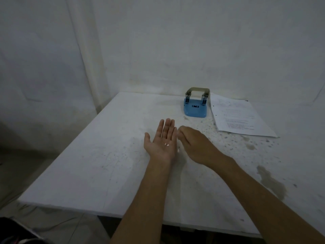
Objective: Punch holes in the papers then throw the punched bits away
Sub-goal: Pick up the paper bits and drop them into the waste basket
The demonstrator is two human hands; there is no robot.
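My left hand (161,140) lies palm up over the middle of the table, fingers straight, with two small white punched bits (166,144) resting on the palm. My right hand (191,141) is just right of it, palm down and fingers curled; its fingertips are hidden. Another white bit (178,150) shows between the two hands. The blue hole punch (195,107) with a metal lever stands at the far side of the table. Beside it on the right lies the stack of printed papers (239,117), with holes along its left edge.
The white table (98,147) is speckled and stained on the right side. Its left edge drops off to the floor. White walls close off the back. A dark object (15,233) sits at the bottom left corner.
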